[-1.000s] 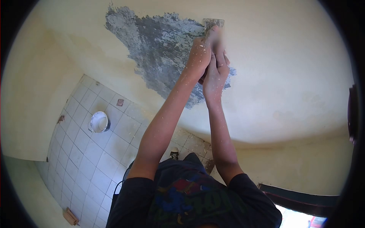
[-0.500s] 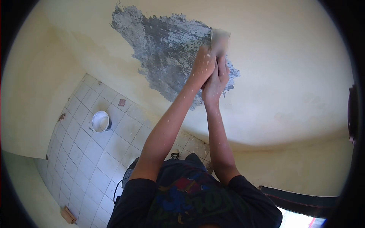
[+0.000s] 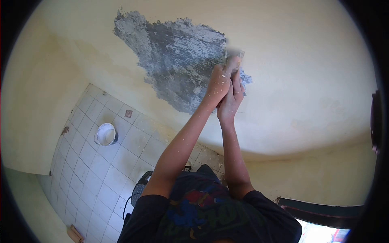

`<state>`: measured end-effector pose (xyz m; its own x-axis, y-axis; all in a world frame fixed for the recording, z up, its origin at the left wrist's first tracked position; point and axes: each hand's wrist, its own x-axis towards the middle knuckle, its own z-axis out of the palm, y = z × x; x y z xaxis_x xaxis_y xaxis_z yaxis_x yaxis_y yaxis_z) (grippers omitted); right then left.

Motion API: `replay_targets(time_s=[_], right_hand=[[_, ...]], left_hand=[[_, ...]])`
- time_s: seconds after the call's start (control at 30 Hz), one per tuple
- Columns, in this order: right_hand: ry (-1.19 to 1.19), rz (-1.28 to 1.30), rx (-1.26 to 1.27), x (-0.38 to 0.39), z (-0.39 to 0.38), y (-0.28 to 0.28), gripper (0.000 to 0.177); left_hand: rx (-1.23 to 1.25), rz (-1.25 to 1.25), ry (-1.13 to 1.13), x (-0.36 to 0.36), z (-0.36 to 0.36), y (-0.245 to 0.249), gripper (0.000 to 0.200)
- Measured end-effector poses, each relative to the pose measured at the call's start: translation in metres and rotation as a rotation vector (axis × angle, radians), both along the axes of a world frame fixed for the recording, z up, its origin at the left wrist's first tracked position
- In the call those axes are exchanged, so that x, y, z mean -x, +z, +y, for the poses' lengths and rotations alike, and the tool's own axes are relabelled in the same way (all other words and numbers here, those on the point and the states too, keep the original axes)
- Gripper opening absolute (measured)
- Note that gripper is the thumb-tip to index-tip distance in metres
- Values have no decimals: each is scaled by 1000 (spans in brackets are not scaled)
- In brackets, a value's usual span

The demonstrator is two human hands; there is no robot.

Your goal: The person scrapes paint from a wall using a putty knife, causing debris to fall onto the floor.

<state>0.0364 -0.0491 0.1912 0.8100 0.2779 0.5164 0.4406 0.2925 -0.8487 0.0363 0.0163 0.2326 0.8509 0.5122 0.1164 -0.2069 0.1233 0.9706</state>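
Observation:
Both hands are together on one scraper, its flat blade against the wall at the right edge of a rough grey patch. My left hand wraps round the tool from the left, with pale specks on its skin. Close against it, my right hand grips the handle from below and the right. The handle is mostly hidden by the fingers, and the blade is slightly blurred. Cream paint surrounds the grey patch.
A white bucket stands on the tiled floor at the left. A brown block lies at the lower left. A dark mesh-covered object with a cable is beside my body. A dark frame is at the lower right.
Both hands and the scraper have moved down along the right edge of the grey patch, still closed on the tool. The camera view has shifted slightly.

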Motion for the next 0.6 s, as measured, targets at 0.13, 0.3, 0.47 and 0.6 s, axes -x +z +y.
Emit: replay_targets(time_s=[0.13,0.3,0.47,0.6], right_hand=[[-13,63,-9,-8,-7,-15,44],[-29,52,80,7,-47,-59,45],[-91,157,135,-3,-97,-94,44],[-57,164,286,-10,-99,-36,42]], left_hand=[[54,-14,-9,1,-9,-5,63],[112,42,-72,-6,-43,-88,65],[182,83,-130,-12,-85,-110,62],[366,-8,-94,-20,-88,-76,63]])
